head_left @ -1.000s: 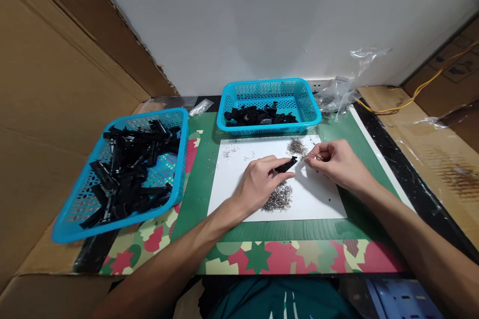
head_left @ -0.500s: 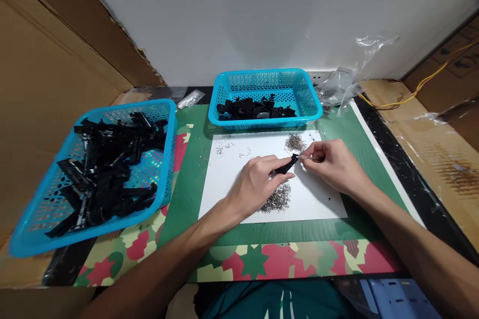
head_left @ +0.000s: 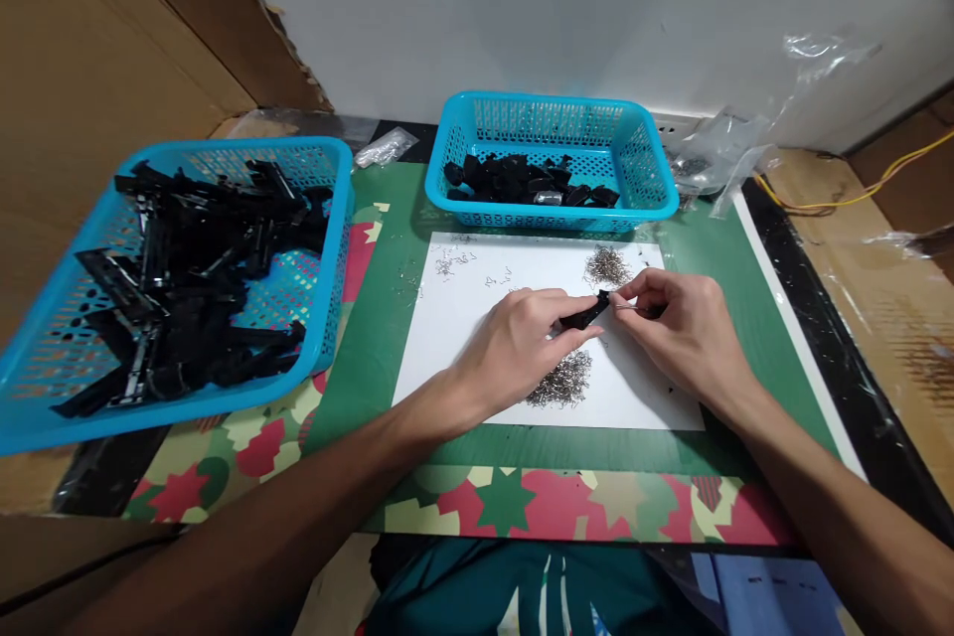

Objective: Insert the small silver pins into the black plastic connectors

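Observation:
My left hand (head_left: 518, 343) is closed around a small black plastic part (head_left: 587, 312), held just above a white paper sheet (head_left: 477, 318). My right hand (head_left: 682, 318) pinches a thin metal spring at the tip of that part. Two piles of tiny metal springs lie on the sheet: one (head_left: 560, 386) just below my left hand, one (head_left: 607, 266) above my right hand. A few loose springs (head_left: 454, 263) are scattered at the sheet's upper left.
A blue basket (head_left: 45, 397) full of long black plastic parts stands at the left. A second blue basket (head_left: 656, 181) with small black parts stands behind the sheet. Clear plastic bags (head_left: 715, 154) lie at the back right. Cardboard walls rise at the left, and a yellow wire (head_left: 857, 199) runs right.
The camera has turned, so the scene has shifted. My two hands have come closer together; my right fingers now touch the tip of the black part.

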